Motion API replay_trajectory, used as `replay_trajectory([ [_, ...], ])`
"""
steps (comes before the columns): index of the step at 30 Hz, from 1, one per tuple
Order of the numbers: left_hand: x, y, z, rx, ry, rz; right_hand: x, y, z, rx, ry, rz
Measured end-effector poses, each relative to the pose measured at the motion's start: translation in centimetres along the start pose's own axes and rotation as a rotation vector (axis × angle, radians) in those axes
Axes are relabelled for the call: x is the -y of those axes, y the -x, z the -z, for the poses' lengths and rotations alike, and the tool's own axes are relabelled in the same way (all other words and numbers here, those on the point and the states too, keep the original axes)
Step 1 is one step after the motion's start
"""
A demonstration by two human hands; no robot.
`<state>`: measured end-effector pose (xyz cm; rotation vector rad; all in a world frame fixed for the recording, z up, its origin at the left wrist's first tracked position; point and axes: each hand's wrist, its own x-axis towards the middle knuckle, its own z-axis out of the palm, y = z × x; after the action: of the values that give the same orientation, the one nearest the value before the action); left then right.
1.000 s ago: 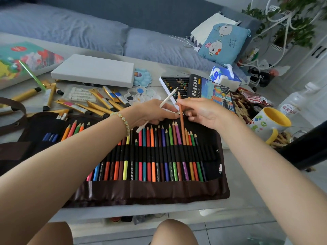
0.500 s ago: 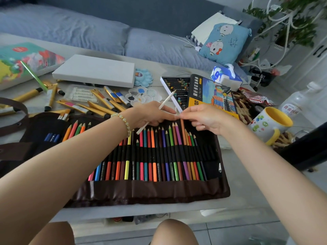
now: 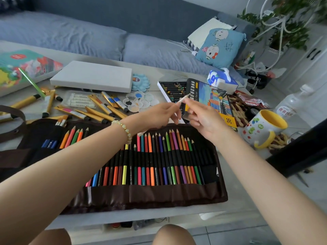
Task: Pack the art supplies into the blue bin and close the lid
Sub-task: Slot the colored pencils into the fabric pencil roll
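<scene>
A brown pencil roll (image 3: 159,193) lies open at the table's front, filled with several coloured pencils (image 3: 150,161). Above its top edge my left hand (image 3: 159,115) grips a white pencil (image 3: 181,100) that slants up to the right. My right hand (image 3: 203,119) meets it from the right, thumb and forefinger pinching the pencil's upper end. Behind the hands lies an open oil pastel box (image 3: 210,98). Gold paint tubes (image 3: 99,112) and a white palette (image 3: 139,101) lie further left. No blue bin is in view.
A white canvas (image 3: 92,76) and a colourful book (image 3: 23,66) lie at the back left. A yellow-lined mug (image 3: 265,128), a plastic bottle (image 3: 292,103) and a tissue pack (image 3: 221,80) stand at the right. A sofa runs behind the table.
My right hand pushed the orange pencil down into the roll, let it go, and rose to the white pencil's tip. My left hand lifted the white pencil slightly.
</scene>
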<state>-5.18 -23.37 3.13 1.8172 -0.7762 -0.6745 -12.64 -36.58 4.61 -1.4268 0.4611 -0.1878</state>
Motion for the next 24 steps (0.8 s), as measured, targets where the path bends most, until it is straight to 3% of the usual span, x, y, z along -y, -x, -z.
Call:
replay_trajectory([
  [3, -0.9, -0.2, -0.8, 0.029, -0.056, -0.059, 0.4, 0.2, 0.4, 0.024, -0.095, -0.009],
  [5, -1.0, -0.4, -0.7, 0.058, -0.231, -0.085, 0.8, 0.4, 1.2, -0.023, -0.156, -0.011],
  [8, -0.6, -0.3, -0.1, 0.192, -0.524, -0.022, 1.1, 0.5, 3.1, -0.110, -0.193, -0.003],
  [12, -0.2, -0.4, -0.6, 0.223, -0.638, 0.022, 0.9, 0.6, 5.2, -0.199, -0.187, -0.012],
  [18, 0.0, -1.9, -1.3, 0.098, -0.469, 0.027, 1.3, 0.5, 6.8, -0.253, -0.220, 0.034],
  [24, 0.0, -2.6, -1.3, 0.141, -0.269, 0.041, 2.2, 0.4, 6.8, -0.246, -0.150, 0.103],
])
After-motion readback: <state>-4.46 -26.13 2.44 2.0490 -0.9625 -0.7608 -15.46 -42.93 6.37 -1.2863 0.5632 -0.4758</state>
